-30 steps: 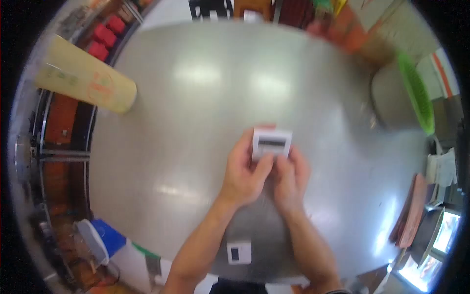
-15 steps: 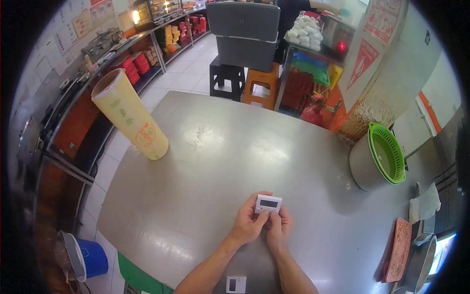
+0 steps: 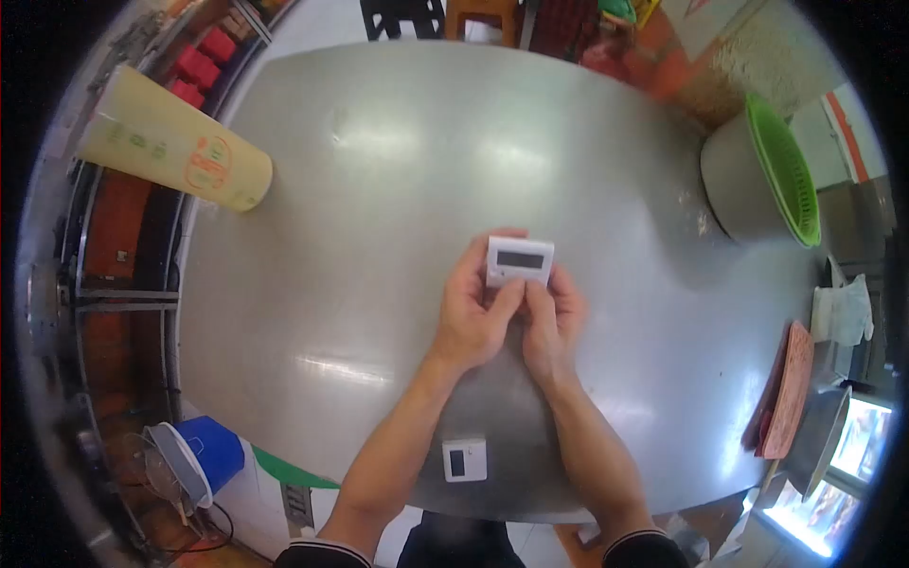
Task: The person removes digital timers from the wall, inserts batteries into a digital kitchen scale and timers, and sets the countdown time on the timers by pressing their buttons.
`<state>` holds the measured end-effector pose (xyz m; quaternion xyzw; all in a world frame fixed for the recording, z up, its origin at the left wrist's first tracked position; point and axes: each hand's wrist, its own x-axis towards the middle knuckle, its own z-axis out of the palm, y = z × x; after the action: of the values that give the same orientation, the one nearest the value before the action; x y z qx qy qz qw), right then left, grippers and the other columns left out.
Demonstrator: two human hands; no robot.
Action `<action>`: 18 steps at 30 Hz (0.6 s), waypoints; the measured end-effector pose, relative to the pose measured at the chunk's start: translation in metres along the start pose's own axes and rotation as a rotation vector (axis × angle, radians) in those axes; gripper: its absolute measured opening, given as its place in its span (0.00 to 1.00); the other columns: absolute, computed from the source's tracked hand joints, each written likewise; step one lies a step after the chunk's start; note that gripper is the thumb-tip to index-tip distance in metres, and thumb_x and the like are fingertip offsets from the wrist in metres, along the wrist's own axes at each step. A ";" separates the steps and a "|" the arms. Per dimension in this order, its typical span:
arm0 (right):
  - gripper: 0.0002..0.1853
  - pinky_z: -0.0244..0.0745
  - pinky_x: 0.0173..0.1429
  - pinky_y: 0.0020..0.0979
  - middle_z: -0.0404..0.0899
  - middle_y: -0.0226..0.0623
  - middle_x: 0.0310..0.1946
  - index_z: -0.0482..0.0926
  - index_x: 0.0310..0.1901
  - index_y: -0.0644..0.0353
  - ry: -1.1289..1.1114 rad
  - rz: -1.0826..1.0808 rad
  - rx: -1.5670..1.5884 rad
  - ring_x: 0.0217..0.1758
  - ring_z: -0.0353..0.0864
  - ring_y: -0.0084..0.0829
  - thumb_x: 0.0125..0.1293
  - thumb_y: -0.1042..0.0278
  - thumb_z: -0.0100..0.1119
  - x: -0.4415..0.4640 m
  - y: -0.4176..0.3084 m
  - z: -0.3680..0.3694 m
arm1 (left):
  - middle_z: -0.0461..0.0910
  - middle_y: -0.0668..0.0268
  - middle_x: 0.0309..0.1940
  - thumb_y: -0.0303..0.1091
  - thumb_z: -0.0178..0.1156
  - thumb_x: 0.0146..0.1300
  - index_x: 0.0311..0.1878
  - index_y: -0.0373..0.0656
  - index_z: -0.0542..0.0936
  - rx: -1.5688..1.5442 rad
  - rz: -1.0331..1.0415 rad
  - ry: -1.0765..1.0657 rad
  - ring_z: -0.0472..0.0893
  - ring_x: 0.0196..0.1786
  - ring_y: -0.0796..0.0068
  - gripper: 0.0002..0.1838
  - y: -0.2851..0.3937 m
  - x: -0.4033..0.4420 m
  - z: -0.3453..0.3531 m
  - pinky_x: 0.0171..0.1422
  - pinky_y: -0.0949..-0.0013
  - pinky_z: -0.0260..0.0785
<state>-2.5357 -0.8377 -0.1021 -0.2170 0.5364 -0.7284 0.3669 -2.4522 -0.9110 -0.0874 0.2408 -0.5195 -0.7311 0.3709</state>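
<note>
Evidently, the left hand (image 3: 470, 317) and right hand (image 3: 552, 329) hold a white gadget (image 3: 520, 260) above the table (image 3: 360, 265), handling seemingly unfinished; a second gadget (image 3: 465, 460) lies there untouched, nearer the person.

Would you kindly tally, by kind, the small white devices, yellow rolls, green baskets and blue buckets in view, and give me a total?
Small white devices: 2
Yellow roll: 1
Green basket: 1
Blue bucket: 1
Total: 5
</note>
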 end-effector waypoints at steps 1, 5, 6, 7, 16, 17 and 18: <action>0.16 0.77 0.55 0.28 0.83 0.37 0.48 0.76 0.59 0.71 0.015 0.022 -0.003 0.50 0.81 0.25 0.73 0.74 0.50 0.001 -0.001 0.000 | 0.80 0.64 0.49 0.20 0.53 0.67 0.65 0.38 0.71 -0.002 -0.027 0.003 0.80 0.52 0.78 0.23 0.000 0.001 0.000 0.57 0.73 0.74; 0.13 0.76 0.52 0.24 0.83 0.35 0.44 0.78 0.54 0.72 0.002 0.003 -0.036 0.47 0.81 0.21 0.73 0.75 0.51 0.000 -0.006 0.001 | 0.80 0.64 0.48 0.20 0.54 0.67 0.65 0.38 0.71 -0.020 -0.015 0.018 0.80 0.50 0.80 0.22 0.005 0.001 0.003 0.54 0.75 0.74; 0.13 0.76 0.51 0.24 0.83 0.34 0.43 0.78 0.53 0.72 -0.020 -0.006 0.012 0.46 0.81 0.21 0.73 0.75 0.51 0.001 -0.003 0.000 | 0.80 0.64 0.48 0.19 0.54 0.67 0.65 0.38 0.71 -0.029 -0.013 0.012 0.80 0.50 0.80 0.22 0.005 0.001 0.002 0.54 0.75 0.74; 0.12 0.76 0.51 0.24 0.83 0.34 0.43 0.78 0.52 0.72 -0.040 -0.014 0.060 0.45 0.81 0.20 0.73 0.75 0.51 0.000 -0.002 -0.001 | 0.80 0.64 0.48 0.19 0.54 0.67 0.64 0.38 0.71 -0.038 -0.012 0.006 0.80 0.50 0.80 0.22 0.004 0.000 0.001 0.54 0.75 0.74; 0.13 0.82 0.49 0.29 0.83 0.40 0.45 0.76 0.54 0.73 -0.031 -0.006 0.118 0.44 0.84 0.27 0.74 0.74 0.49 0.001 -0.002 -0.002 | 0.82 0.61 0.51 0.27 0.51 0.70 0.65 0.36 0.70 -0.176 -0.075 0.015 0.82 0.51 0.76 0.21 -0.003 -0.003 -0.003 0.54 0.72 0.77; 0.16 0.85 0.51 0.34 0.83 0.45 0.47 0.74 0.57 0.74 -0.067 -0.008 0.109 0.46 0.86 0.33 0.75 0.73 0.47 0.002 0.000 -0.004 | 0.82 0.58 0.53 0.31 0.50 0.70 0.66 0.36 0.70 -0.173 -0.113 0.019 0.83 0.53 0.72 0.22 -0.004 -0.003 -0.004 0.55 0.69 0.79; 0.16 0.85 0.51 0.34 0.83 0.45 0.47 0.74 0.57 0.74 -0.066 -0.007 0.109 0.46 0.86 0.33 0.75 0.73 0.47 0.003 0.000 -0.004 | 0.82 0.58 0.53 0.31 0.50 0.70 0.66 0.36 0.70 -0.174 -0.115 0.019 0.83 0.53 0.72 0.22 -0.003 -0.003 -0.004 0.55 0.69 0.79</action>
<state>-2.5401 -0.8375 -0.1033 -0.2224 0.4828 -0.7504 0.3929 -2.4482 -0.9107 -0.0915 0.2440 -0.4361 -0.7911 0.3528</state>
